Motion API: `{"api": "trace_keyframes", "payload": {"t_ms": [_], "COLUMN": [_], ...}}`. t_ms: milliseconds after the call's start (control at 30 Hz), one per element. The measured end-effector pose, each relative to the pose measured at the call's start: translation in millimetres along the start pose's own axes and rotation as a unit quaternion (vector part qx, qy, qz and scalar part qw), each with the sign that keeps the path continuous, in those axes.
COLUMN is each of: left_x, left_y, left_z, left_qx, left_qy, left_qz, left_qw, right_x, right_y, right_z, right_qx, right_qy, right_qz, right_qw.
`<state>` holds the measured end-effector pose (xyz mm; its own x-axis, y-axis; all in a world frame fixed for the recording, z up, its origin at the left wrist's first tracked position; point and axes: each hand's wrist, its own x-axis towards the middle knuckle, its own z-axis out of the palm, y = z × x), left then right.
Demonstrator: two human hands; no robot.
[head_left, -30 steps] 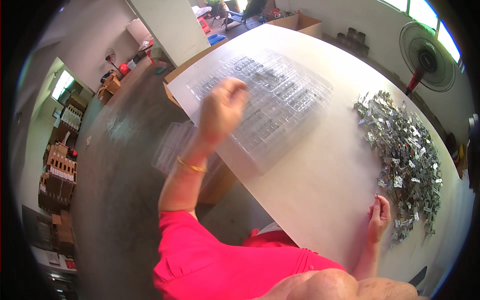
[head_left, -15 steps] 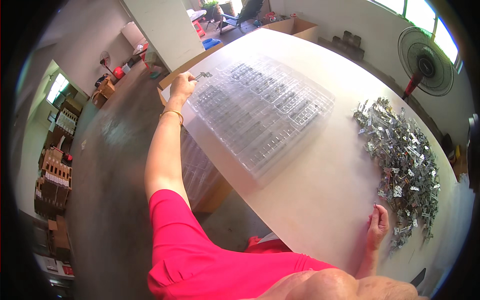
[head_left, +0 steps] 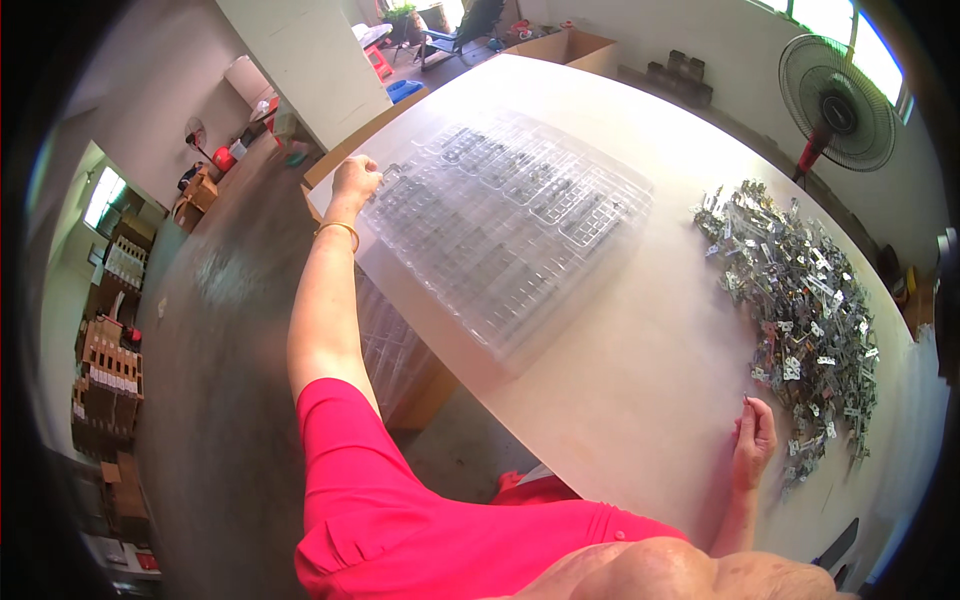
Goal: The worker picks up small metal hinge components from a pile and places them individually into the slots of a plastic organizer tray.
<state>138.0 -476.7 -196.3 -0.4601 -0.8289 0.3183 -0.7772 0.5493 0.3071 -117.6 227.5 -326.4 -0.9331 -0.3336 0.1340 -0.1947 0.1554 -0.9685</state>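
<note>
At the far left corner of a clear plastic tray, my left hand is closed, its fingertips down at a small grey metal part. The tray has rows of shaped pockets, and many of them show grey metal parts. It seems to be the top of a stack. My right hand is pinched shut over the table, beside a large heap of small metal parts. A tiny dark tip sticks out above its thumb and finger; what it belongs to is too small to make out.
The pale table carries tray and heap. Below its left edge, more clear trays sit in a cardboard box. A black fan stands beyond the far right edge. An open carton is behind the table.
My left hand has brought the metal part, held up above the tray's corner before, down to the tray. My right hand stays pinched in nearly the same place. The view has shifted slightly.
</note>
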Motion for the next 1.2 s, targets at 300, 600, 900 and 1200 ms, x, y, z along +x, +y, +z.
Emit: {"api": "trace_keyframes", "payload": {"t_ms": [300, 600, 900, 1200], "left_x": [-20.1, -276.7, -356.0, -421.8], "left_y": [41.8, 276.2, 405.5, 534.8], "left_z": [-37.7, -85.6, 26.4, 96.1], "left_qx": [-0.027, -0.127, -0.313, -0.32], "left_qy": [0.096, 0.163, -0.045, -0.17], "left_qz": [0.203, 0.481, 0.529, 0.598], "left_qw": [0.974, 0.852, 0.787, 0.715], "right_x": [4.1, 1.3, -35.5, -60.0], "right_y": [-11.5, -7.1, -22.5, -12.9], "right_z": [4.9, 1.6, -22.6, -46.5], "right_qx": [-0.031, -0.055, -0.026, 0.003], "right_qy": [-0.025, -0.033, -0.206, -0.296], "right_qz": [-0.029, -0.078, -0.17, -0.206], "right_qw": [0.999, 0.995, 0.963, 0.933]}}
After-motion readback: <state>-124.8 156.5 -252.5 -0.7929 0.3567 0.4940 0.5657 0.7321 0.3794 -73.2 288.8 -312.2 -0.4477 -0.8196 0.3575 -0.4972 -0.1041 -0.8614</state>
